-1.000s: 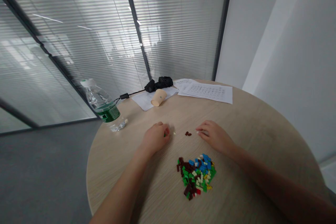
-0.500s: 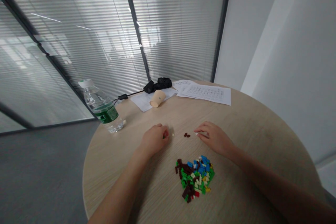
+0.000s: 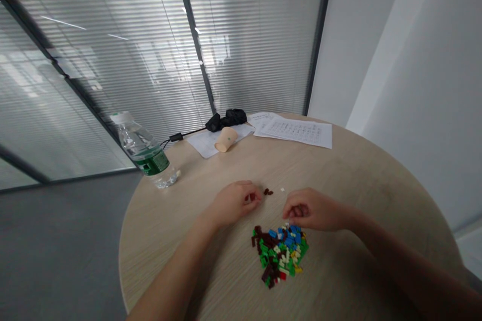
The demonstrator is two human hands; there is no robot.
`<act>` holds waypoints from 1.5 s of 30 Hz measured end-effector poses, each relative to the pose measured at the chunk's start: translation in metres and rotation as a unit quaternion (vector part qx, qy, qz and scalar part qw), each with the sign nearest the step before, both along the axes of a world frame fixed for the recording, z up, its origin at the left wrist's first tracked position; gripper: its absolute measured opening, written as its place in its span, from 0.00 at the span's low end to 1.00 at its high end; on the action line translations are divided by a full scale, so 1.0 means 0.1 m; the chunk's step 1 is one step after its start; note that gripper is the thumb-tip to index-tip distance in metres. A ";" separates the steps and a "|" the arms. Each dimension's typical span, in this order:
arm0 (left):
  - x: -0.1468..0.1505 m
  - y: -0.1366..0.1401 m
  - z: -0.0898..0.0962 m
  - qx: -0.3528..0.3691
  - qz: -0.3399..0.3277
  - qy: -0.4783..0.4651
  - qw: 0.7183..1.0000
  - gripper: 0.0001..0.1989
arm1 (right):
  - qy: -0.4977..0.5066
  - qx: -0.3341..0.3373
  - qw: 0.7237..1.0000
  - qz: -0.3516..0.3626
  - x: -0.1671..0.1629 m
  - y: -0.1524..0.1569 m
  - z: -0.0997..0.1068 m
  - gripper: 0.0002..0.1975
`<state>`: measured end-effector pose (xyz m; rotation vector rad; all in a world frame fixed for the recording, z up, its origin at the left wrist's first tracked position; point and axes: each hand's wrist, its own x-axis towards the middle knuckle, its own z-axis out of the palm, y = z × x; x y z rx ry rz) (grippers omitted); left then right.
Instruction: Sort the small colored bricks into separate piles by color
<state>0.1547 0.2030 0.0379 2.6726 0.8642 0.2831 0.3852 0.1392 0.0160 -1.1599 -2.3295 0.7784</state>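
Observation:
A mixed pile of small toy building bricks point(image 3: 280, 256), in brown, green, blue, cream, yellow and red, lies on the near part of the table. My right hand point(image 3: 314, 209) is at its far edge, fingers curled down towards a whitish piece; whether they grip it is unclear. My left hand point(image 3: 235, 203) rests on the table with thumb and fingers curled together, and anything between them is hidden. Just beyond its fingertips sits a small group of brown bricks point(image 3: 268, 192). A tiny white brick point(image 3: 282, 189) lies alone to the right of that group.
On the round wooden table point(image 3: 365, 175), a water bottle point(image 3: 148, 155) stands at the left edge. A paper cup point(image 3: 226, 139) lies on its side on a sheet, by a black bundle point(image 3: 229, 119) with a cord. Printed papers point(image 3: 297, 131) are at the back.
My right hand has let go of the white brick and come back to the pile. My left hand has moved right, towards the brown bricks; the cream piece beside it no longer shows.

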 end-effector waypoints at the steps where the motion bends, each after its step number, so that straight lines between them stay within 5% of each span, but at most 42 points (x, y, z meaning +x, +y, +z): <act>1: 0.01 -0.01 0.00 -0.010 -0.013 -0.001 1.000 0.06 | -0.001 -0.003 1.000 0.007 -0.01 0.00 -0.01 0.07; 14: 0.06 -0.11 0.05 -0.122 -0.095 0.025 0.988 0.06 | -0.015 -0.005 1.000 0.009 -0.03 0.00 -0.06 0.06; 28: 0.04 -0.03 -0.05 -0.061 -0.051 0.024 0.997 0.07 | -0.067 0.034 0.996 -0.045 -0.14 -0.02 -0.07 0.02; 36: 0.03 -0.09 0.04 -0.161 -0.069 0.019 0.984 0.06 | -0.007 0.085 0.974 -0.210 0.02 0.16 -0.12 0.07; 45: -0.01 -0.09 0.06 -0.251 -0.076 0.037 0.964 0.09 | -0.045 0.133 0.973 -0.186 -0.01 0.24 -0.22 0.05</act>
